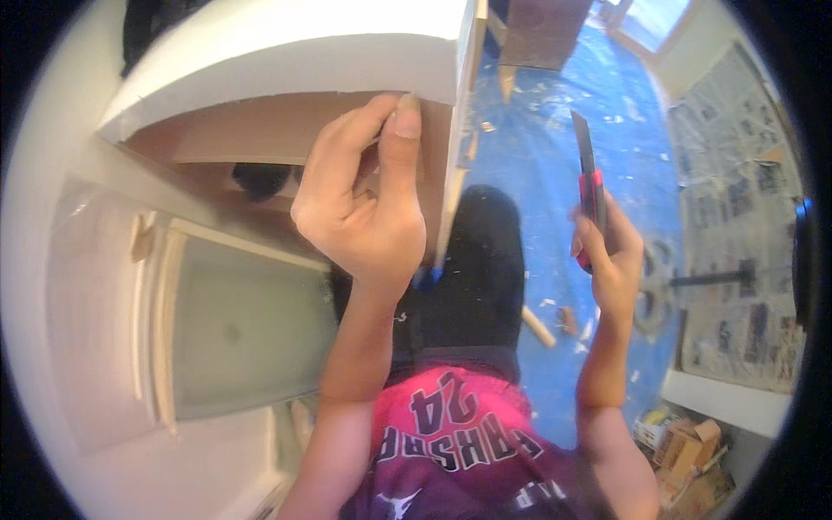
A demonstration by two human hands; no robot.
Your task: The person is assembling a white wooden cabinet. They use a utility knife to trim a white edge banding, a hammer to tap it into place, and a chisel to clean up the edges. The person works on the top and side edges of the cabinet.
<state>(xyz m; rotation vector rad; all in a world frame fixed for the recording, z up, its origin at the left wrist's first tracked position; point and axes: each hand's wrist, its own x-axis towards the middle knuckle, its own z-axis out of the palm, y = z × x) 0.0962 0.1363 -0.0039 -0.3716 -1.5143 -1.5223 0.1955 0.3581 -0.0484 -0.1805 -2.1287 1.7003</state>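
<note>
One slim red-handled knife [592, 195], smooth white panel [286, 52]

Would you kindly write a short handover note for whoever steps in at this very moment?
Left hand: gripping the lower front edge of the white cabinet, thumb pressed up near its corner.
Right hand: closed around a red and black utility knife, blade extended and pointing up, clear of the cabinet.
Blue floor covering below carries scattered scraps and a small wood offcut.
Done: nothing I can confirm; no cut shows.
Left: the knife has not yet met the cabinet edge; mind the open blade.
</note>
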